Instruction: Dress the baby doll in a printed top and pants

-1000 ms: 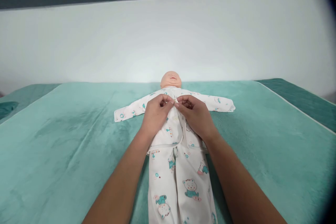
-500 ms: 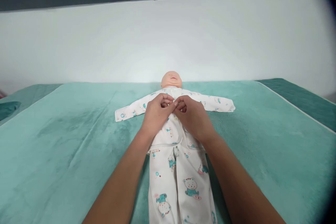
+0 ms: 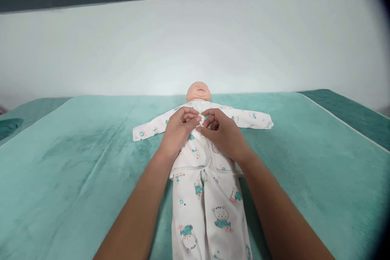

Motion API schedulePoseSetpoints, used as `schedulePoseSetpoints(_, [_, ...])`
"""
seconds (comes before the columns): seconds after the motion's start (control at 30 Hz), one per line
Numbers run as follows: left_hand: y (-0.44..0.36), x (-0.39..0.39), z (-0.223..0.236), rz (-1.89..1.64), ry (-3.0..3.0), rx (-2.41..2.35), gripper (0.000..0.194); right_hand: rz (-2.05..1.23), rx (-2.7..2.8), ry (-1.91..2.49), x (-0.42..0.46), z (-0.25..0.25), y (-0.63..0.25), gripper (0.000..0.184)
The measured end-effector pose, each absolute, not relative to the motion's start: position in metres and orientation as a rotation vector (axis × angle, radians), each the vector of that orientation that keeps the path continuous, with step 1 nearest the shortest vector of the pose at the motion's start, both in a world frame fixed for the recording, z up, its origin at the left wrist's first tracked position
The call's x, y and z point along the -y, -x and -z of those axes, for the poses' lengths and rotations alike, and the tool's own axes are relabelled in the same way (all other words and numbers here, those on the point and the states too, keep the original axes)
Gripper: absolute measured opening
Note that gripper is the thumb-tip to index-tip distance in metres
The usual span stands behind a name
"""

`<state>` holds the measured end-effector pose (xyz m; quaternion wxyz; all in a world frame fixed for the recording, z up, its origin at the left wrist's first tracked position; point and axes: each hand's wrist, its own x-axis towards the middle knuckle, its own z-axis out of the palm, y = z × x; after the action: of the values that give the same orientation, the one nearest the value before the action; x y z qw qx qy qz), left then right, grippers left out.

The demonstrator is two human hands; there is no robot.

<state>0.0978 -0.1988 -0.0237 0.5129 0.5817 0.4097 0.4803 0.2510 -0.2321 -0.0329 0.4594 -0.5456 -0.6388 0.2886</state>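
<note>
A baby doll (image 3: 198, 91) lies on its back on a teal blanket (image 3: 76, 158), head away from me, arms spread. It wears a white top (image 3: 195, 150) and white trousers (image 3: 210, 215) printed with small animals. My left hand (image 3: 178, 132) and my right hand (image 3: 224, 134) meet over the doll's chest. The fingers of both are curled and pinch the front edges of the top where they join. What lies between the fingertips is too small to make out.
The blanket covers a wide bed; a darker green cover (image 3: 350, 118) shows at the right edge and another patch (image 3: 9, 126) at the far left. A white wall (image 3: 195, 44) rises behind the doll's head.
Both hands have stayed on the doll's chest. The fingertips drew together and shifted slightly on the top's front edges. The doll has not moved.
</note>
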Motion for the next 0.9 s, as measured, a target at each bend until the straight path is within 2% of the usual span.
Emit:
schedulePoseSetpoints(0.17, [-0.096,0.199,0.023,-1.131,-1.493,-1.055,0.022,-0.752,1.624,1.35,0.238,0.029,-0.256,0.031])
schedulePoseSetpoints(0.33, [-0.093,0.203,0.019,-1.088,-1.641,-1.063,0.017,-0.558,1.794,1.573,0.252,0.019,-0.256,0.02])
schedulePoseSetpoints(0.53, [-0.084,0.206,0.013,-0.905,-1.754,-1.103,0.021,-0.488,2.006,1.633,0.263,0.014,-0.262,0.034])
schedulePoseSetpoints(0.67, [-0.079,0.21,0.008,-0.714,-1.875,-1.067,0.026,-0.666,1.993,1.499,0.261,0.012,-0.271,0.038])
schedulePoseSetpoints(0.8, [-0.078,0.211,0.005,-0.625,-1.927,-1.027,0.018,-1.02,1.857,1.356,0.257,0.013,-0.28,0.034])
schedulePoseSetpoints(0.9, [-0.076,0.211,0.004,-0.576,-1.983,-1.014,0.012,-1.17,1.742,1.29,0.255,0.017,-0.283,0.033])
